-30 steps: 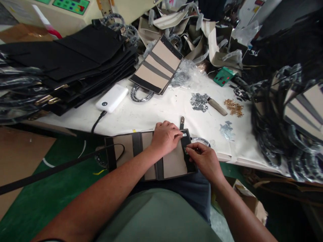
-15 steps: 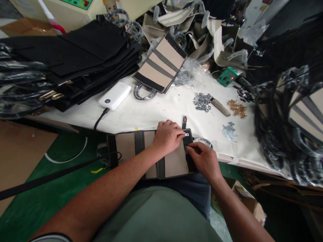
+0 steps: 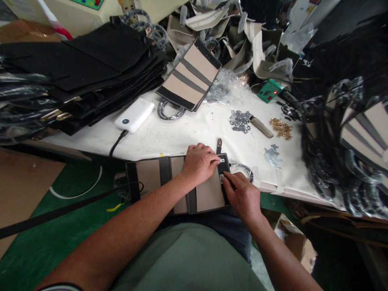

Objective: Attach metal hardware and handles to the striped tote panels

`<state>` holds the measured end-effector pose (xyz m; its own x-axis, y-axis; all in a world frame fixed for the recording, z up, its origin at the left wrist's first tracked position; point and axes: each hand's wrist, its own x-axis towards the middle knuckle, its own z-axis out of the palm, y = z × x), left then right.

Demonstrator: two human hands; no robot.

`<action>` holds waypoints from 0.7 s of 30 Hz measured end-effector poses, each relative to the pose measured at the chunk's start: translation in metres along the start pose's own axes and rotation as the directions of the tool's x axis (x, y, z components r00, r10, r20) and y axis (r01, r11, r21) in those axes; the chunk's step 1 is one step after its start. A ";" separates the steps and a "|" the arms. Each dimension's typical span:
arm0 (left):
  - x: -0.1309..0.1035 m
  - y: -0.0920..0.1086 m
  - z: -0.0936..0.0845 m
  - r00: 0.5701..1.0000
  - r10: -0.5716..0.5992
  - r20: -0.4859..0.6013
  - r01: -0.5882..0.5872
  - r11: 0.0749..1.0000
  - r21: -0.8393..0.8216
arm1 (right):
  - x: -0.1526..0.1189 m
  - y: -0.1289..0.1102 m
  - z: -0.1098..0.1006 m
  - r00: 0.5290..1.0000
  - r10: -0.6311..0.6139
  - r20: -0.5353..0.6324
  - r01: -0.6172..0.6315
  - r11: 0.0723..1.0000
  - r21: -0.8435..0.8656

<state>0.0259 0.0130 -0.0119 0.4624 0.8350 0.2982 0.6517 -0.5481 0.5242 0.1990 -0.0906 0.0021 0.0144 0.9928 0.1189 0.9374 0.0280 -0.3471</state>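
Observation:
A beige-lined black bag panel (image 3: 209,195) lies across my lap and against the table's front edge. My left hand (image 3: 198,163) rests on it from the left, thumb and fingertips closed on a small metal plate (image 3: 222,160) at the black end strip. Lower on that strip, my right hand (image 3: 244,196) pinches at a second small metal plate (image 3: 221,178), partly covered by the fingertips. A short black strap with a metal end (image 3: 219,144) sticks out beyond the panel's far edge. Beside it curves a plastic-wrapped handle (image 3: 245,169).
On the white table (image 3: 194,133) are loose metal plates (image 3: 240,121), a taped tool (image 3: 260,127), brass fasteners (image 3: 281,128), and a white power bank (image 3: 135,115) with a cable. Black bag pieces (image 3: 81,60) are stacked left; wrapped handles (image 3: 324,169) crowd the right.
The right fingertips have shifted slightly, and more of the lower plate shows. My left hand stays at the upper plate. The whole view has moved a little.

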 end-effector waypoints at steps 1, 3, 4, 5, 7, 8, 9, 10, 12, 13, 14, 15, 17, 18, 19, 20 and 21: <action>0.000 0.000 0.000 1.000 0.001 0.003 -0.001 1.000 0.001 | -0.001 0.000 0.000 1.000 -0.006 0.010 0.006 1.000 0.004; 0.000 0.000 0.000 1.000 0.002 0.006 -0.002 1.000 0.001 | -0.003 0.002 -0.001 1.000 -0.006 0.028 0.006 1.000 0.020; 0.001 0.000 0.000 1.000 0.001 0.006 -0.001 1.000 0.001 | -0.004 0.002 -0.002 0.999 -0.002 0.037 0.001 1.000 0.027; 0.001 0.000 0.000 1.000 0.000 0.005 0.000 1.000 0.000 | -0.004 0.003 -0.002 0.999 0.006 0.046 -0.007 0.999 0.031; 0.001 0.000 0.000 1.000 -0.001 0.005 0.001 1.000 -0.002 | -0.004 0.004 -0.004 0.997 0.016 0.072 -0.019 0.999 0.045; 0.001 0.000 -0.001 1.000 0.001 0.007 -0.001 1.000 -0.003 | -0.004 0.005 -0.005 0.996 0.015 0.086 -0.020 0.998 0.058; 0.001 0.000 -0.001 1.000 0.001 0.006 -0.001 1.000 -0.004 | -0.003 0.006 -0.006 0.995 0.011 0.099 -0.018 0.997 0.074; 0.001 0.000 -0.001 1.000 0.002 0.005 -0.002 1.000 -0.006 | -0.003 0.007 -0.006 0.994 0.003 0.110 -0.013 0.996 0.091; 0.000 0.000 0.000 1.000 0.001 0.003 -0.001 1.000 -0.008 | -0.001 0.009 -0.008 0.992 -0.016 0.124 0.001 0.993 0.120; 0.000 0.000 0.000 1.000 0.000 0.003 0.000 1.000 -0.009 | -0.001 0.010 -0.008 0.992 -0.023 0.125 0.007 0.992 0.127; 0.000 -0.001 0.001 1.000 -0.001 0.003 0.001 1.000 -0.010 | 0.000 0.011 -0.008 0.992 -0.028 0.122 0.013 0.992 0.128; 0.000 -0.001 0.001 1.000 -0.003 0.005 0.003 1.000 -0.011 | 0.000 0.012 -0.008 0.993 -0.033 0.117 0.018 0.992 0.126; 0.000 -0.001 0.002 1.000 -0.006 0.006 0.006 1.000 -0.013 | 0.000 0.013 -0.008 0.994 -0.040 0.101 0.029 0.993 0.112; 0.000 -0.002 0.003 1.000 -0.007 0.006 0.007 1.000 -0.014 | -0.001 0.012 -0.008 0.994 -0.042 0.097 0.033 0.995 0.099; 0.000 -0.002 0.003 1.000 -0.007 0.007 0.007 1.000 -0.015 | -0.001 0.012 -0.007 0.995 -0.040 0.095 0.032 0.996 0.080; 0.000 -0.002 0.003 1.000 -0.005 0.007 0.005 1.000 -0.015 | -0.001 0.012 -0.008 0.995 -0.030 0.093 0.024 0.998 0.055; 0.000 -0.002 0.003 1.000 -0.003 0.005 0.003 1.000 -0.015 | -0.001 0.011 -0.008 0.996 -0.015 0.089 0.012 0.999 0.030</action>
<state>0.0265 0.0139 -0.0155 0.4633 0.8364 0.2928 0.6441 -0.5448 0.5370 0.2124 -0.0924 0.0050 -0.0307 0.9987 0.0410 0.9265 0.0439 -0.3738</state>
